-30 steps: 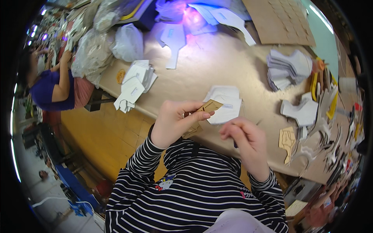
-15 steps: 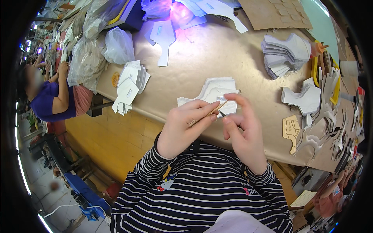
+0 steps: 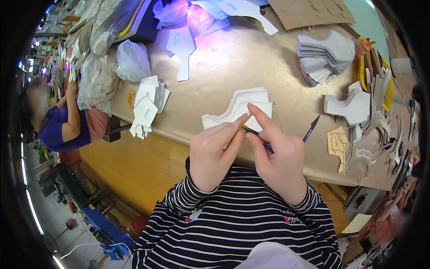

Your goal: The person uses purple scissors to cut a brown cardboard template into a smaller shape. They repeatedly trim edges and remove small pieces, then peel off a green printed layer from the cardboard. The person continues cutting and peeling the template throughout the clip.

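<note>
In the head view, the tan piece [image 3: 246,120] sits at the fingertips of my left grip [image 3: 211,152], pinched between thumb and fingers, and the index finger of my right grip [image 3: 283,154] comes up close to its far edge; whether that finger touches it, I cannot tell. I have it raised over the near side of the desk [image 3: 224,62], just short of the white stack [image 3: 242,101]. It looks thin and flat, turned nearly edge-on to me, so only a narrow tan strip shows and its outline stays hidden. My right grip is closed around a purple tool [image 3: 268,147], its dark end pointing toward the tan piece. Just beyond that hand I see a purple shaft [image 3: 308,133] with a dark, pointed end; I cannot tell if it is held.
</note>
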### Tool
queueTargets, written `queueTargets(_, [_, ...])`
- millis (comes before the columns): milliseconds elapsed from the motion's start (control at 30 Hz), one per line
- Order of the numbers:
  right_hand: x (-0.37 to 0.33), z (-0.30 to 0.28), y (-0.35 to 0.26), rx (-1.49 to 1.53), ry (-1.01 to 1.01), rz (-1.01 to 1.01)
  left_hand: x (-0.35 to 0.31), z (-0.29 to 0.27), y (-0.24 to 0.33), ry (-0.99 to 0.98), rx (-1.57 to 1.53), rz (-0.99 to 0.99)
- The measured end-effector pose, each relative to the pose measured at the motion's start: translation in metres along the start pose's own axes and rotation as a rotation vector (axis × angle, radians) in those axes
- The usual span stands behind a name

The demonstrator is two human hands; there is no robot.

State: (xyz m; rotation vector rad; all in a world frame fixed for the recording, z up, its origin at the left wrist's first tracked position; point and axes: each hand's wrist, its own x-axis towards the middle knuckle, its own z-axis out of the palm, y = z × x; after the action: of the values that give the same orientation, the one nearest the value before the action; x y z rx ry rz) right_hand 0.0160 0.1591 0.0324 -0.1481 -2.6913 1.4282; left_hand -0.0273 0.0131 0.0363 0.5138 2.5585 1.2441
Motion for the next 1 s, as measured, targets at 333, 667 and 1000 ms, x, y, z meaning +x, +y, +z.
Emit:
queueTargets(333, [0.003,0.004,-0.004,-0.13,0.031,-0.101,-0.004,0.003,0.003,0.099,0.077,-0.037])
queueTargets(667, [0.001,0.006,-0.004,-0.21,0.145,-0.191,-0.003,0.011,0.013,0.21,0.208,0.078])
queueTargets(1000, [-0.004,0.005,0.006,-0.118,0.156,-0.236,-0.008,0.014,0.019,0.305,0.267,0.226])
